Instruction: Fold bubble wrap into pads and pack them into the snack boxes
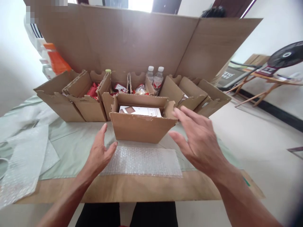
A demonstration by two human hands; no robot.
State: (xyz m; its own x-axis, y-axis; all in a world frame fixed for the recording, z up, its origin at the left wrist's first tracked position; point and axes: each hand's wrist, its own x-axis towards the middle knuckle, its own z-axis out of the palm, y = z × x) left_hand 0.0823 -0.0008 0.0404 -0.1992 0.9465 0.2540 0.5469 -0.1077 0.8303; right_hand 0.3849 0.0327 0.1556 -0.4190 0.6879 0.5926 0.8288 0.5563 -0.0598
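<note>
An open cardboard box [142, 128] stands in front of me on the table, holding a white carton [144, 111] with a brown square printed on it. To its left, my left hand [102, 151] is open, thumb and fingers apart, with nothing in it. My right hand [196, 138] is open at the box's right end, its fingertips close to the upper corner; whether they touch it I cannot tell. Between my hands, a flat piece of bubble wrap [144, 160] lies in front of the box.
Several more cardboard boxes [94, 110] stand in a row behind, some with red packets inside. Two plastic bottles [158, 78] and an orange object [56, 60] sit near a tall cardboard panel [137, 37]. More bubble wrap [26, 160] lies left. A fan [286, 55] stands at right.
</note>
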